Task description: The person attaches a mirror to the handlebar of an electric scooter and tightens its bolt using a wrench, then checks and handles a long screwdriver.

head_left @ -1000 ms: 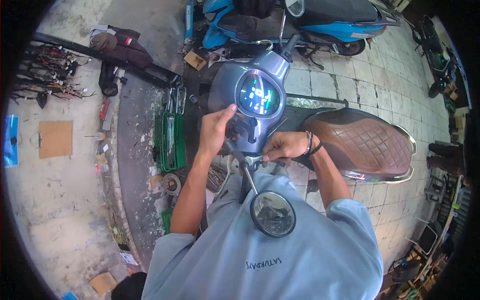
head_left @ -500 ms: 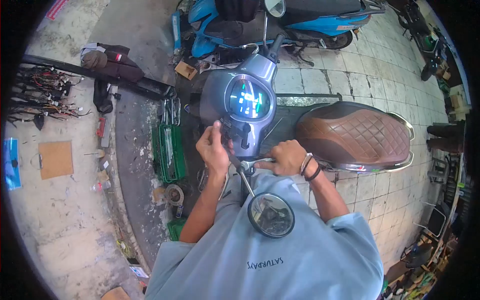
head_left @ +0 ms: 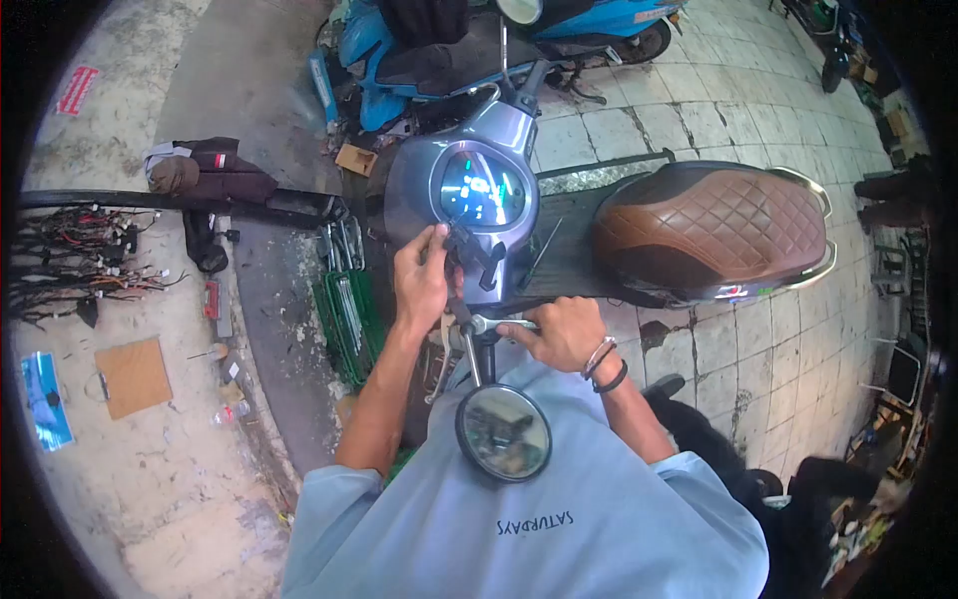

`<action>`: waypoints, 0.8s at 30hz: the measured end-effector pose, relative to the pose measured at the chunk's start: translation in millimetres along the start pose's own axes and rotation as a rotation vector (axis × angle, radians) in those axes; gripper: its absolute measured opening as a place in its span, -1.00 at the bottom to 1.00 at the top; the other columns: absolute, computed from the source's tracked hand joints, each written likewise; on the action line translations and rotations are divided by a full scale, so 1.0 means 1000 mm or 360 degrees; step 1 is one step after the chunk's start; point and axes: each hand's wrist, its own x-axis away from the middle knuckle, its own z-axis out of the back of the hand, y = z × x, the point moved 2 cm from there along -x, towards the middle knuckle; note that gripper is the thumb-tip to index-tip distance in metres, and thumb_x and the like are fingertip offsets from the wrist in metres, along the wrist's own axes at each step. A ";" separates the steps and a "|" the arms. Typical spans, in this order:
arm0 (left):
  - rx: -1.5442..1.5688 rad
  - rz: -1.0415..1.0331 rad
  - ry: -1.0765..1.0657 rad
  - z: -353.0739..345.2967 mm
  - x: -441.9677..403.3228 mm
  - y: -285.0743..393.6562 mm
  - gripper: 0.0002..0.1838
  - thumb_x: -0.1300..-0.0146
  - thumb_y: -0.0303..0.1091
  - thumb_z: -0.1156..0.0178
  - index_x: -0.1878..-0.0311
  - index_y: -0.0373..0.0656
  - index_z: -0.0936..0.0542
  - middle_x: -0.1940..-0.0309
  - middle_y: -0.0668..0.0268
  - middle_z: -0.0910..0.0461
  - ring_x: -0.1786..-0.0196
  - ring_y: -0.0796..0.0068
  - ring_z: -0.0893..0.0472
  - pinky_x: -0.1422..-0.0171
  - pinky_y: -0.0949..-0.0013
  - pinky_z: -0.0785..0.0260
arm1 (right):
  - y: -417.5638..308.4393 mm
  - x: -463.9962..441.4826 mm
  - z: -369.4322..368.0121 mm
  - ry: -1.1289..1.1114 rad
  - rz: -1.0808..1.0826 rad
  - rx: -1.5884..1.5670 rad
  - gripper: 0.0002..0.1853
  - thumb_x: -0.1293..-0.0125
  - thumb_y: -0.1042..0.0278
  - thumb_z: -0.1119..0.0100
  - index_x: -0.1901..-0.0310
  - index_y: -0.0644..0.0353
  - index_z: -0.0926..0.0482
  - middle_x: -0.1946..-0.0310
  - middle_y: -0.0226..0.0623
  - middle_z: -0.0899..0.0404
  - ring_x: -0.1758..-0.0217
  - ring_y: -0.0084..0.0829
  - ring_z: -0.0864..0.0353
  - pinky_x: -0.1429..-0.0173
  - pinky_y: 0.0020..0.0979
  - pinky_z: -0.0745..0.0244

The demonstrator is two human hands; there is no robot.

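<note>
My left hand (head_left: pixel 423 280) is closed, its fingertips pinching the edge of a black phone holder (head_left: pixel 486 266) in front of the scooter's lit round display (head_left: pixel 481 190). Lower down, my right hand (head_left: pixel 566 334) is closed around a silver wrench (head_left: pixel 487 323). The wrench's head sits at the base of the mirror stem, on the handlebar side nearest me. From there the stem runs to a round mirror (head_left: pixel 504 433) over my shirt. The grey-blue scooter (head_left: pixel 407 190) stands in front of me; its far handlebar grip (head_left: pixel 534 80) points away.
A brown quilted seat (head_left: pixel 714 235) lies to the right. Green tool trays (head_left: pixel 344 339) with several wrenches stand left of the scooter. Behind is a blue scooter (head_left: pixel 369 60). Wire harnesses (head_left: pixel 80 260) hang at far left. Someone in dark clothes (head_left: pixel 718 439) is at lower right.
The view has shifted. The wrench and right hand have swung slightly at the mirror base, and the mirror has moved left. A person in dark clothes has appeared at lower right.
</note>
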 end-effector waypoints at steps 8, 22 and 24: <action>-0.0028 -0.0031 -0.0124 0.016 -0.020 0.008 -0.57 -0.69 -0.04 -0.07 0.16 -0.24 -0.64 0.48 0.31 -0.66 0.56 0.58 -0.60 0.56 0.45 -0.43 | -0.012 -0.017 0.002 0.0162 0.0043 -0.0097 -0.48 -0.41 -0.34 -0.25 0.28 -0.03 -0.88 0.56 -0.02 -0.70 0.43 0.07 -0.76 0.26 0.01 -0.64; 0.0210 -0.0178 0.0219 0.007 -0.011 -0.006 -0.63 -0.66 -0.16 -0.08 0.29 -0.20 -0.56 0.51 0.27 -0.66 0.60 0.57 -0.59 0.66 0.50 -0.36 | 0.000 -0.031 0.017 0.0335 0.0424 -0.0127 -0.46 -0.32 -0.31 -0.37 0.43 0.08 -0.84 0.65 -0.07 -0.64 0.50 0.04 -0.71 0.37 -0.06 -0.59; 0.0247 -0.0188 0.0236 0.007 -0.011 -0.009 -0.64 -0.64 -0.17 -0.10 0.30 -0.19 -0.55 0.53 0.27 -0.65 0.63 0.57 -0.58 0.67 0.49 -0.36 | 0.001 -0.031 0.016 0.0293 0.0417 -0.0152 -0.45 -0.31 -0.31 -0.37 0.42 0.09 -0.84 0.65 -0.07 -0.64 0.51 0.04 -0.71 0.36 -0.05 -0.58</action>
